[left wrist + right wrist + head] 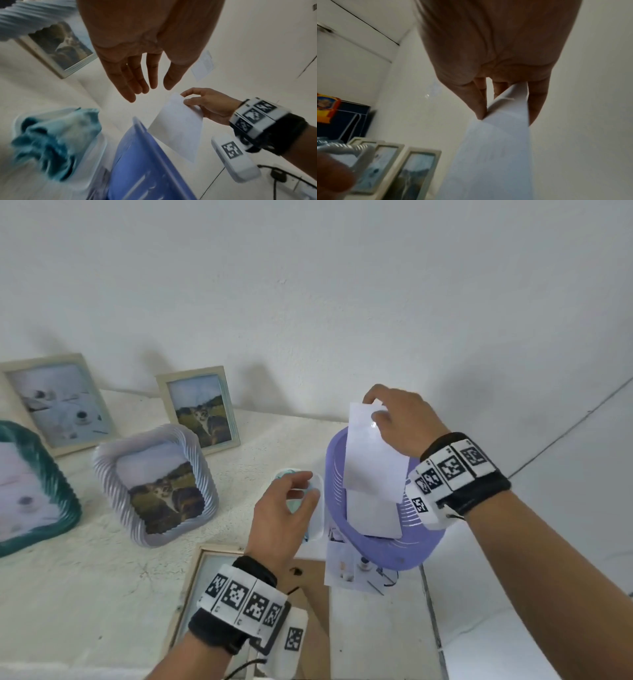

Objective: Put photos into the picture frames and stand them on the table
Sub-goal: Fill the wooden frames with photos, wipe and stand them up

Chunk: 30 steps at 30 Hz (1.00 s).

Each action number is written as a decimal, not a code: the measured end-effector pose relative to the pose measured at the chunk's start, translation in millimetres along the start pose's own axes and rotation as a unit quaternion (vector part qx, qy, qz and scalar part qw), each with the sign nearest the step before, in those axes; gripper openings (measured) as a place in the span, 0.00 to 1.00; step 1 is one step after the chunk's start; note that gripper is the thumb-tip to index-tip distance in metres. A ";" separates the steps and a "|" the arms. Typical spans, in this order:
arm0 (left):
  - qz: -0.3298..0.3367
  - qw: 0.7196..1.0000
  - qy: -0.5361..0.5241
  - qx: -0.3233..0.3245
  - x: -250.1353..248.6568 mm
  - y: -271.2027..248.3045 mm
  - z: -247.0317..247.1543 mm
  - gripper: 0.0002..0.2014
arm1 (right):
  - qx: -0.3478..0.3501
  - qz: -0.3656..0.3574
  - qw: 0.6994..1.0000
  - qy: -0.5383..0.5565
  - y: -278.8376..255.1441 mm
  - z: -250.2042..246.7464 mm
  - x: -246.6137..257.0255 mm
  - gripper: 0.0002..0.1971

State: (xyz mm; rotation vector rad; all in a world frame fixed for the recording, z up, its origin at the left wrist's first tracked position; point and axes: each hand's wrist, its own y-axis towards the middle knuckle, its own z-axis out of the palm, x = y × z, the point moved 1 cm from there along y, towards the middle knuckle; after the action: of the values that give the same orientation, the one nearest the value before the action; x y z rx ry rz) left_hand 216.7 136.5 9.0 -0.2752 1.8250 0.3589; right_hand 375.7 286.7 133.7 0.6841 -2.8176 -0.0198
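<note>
My head view looks down on the table (pixel 102 594); each wrist view looks close along its fingers, both sharing the standing frames at ten o'clock.

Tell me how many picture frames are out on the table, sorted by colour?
Beige or cream frames: 3, two standing and one lying flat under the left wrist.
Teal frames: 1.
Lavender-grey ribbed frames: 1.
Total: 5 picture frames.
</note>
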 end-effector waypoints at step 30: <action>0.086 0.962 0.210 0.150 150.8 -82.3 -187.8 0.25 | 0.001 0.218 0.907 0.360 -203.0 192.9 153.3 0.02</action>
State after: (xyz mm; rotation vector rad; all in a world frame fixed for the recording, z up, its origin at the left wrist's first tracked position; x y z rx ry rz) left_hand 38.5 -11.7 -96.0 0.0255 2.2973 0.1430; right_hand 289.5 28.0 -32.5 0.0124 -2.1751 0.2586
